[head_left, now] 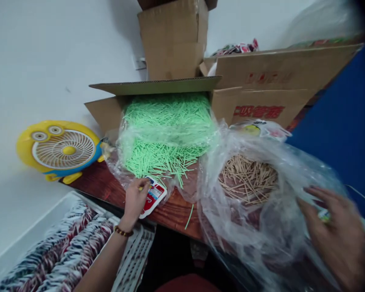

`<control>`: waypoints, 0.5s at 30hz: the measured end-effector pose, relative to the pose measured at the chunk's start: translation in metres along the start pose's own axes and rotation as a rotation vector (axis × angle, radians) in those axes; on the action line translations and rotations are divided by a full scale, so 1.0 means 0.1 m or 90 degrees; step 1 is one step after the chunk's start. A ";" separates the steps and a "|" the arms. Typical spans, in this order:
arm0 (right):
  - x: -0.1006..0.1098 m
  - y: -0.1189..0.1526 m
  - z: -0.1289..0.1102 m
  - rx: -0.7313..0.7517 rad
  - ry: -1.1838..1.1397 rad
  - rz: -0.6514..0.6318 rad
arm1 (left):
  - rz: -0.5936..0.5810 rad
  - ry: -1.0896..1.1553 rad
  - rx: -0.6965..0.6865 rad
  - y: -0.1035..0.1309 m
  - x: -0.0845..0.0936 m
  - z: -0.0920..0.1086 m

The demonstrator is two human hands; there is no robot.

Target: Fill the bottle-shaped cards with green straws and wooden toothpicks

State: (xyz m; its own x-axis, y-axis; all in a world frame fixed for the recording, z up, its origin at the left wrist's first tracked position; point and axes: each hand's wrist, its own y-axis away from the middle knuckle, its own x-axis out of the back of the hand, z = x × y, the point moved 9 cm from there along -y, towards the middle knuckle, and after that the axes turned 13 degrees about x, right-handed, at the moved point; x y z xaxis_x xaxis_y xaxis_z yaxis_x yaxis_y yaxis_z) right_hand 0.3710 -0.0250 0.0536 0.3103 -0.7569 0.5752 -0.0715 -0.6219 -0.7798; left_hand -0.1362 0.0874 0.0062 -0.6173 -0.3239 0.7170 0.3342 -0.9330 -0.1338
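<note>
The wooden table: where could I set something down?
Bare wood shows between red card and clear bag, around one loose green stick, plus a strip between fan and left hand. Crowded: the green heap behind, the bag rightward.

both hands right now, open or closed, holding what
Left hand: closed on the red card.
Right hand: open by the clear bag; too blurred to tell if it holds anything.

Left hand (pixel 138 196) at eight o'clock, fingers curled and fingertips drawn together, forearm rising from seven; right hand (pixel 337 229) out at four, blurred, fingers loosely spread towards ten.
</note>
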 end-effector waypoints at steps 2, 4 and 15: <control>-0.34 -0.27 -0.52 0.076 -0.134 -0.058 | 0.026 -0.053 0.016 -0.15 0.11 -0.22; -0.63 -0.45 -0.94 0.120 -0.235 -0.111 | 0.035 -0.140 0.044 -0.24 0.13 -0.40; -2.41 -0.72 -2.41 0.302 -0.124 -0.587 | -0.074 -0.268 0.073 -0.39 -0.02 -0.65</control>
State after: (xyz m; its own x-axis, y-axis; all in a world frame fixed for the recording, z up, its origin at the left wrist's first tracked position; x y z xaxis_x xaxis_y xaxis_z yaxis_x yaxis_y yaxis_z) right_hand 0.0728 0.1541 0.0309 0.2059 0.0405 0.9777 0.6349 -0.7658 -0.1020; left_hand -0.1939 0.1147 -0.0344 -0.3196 -0.1045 0.9418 0.3711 -0.9283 0.0230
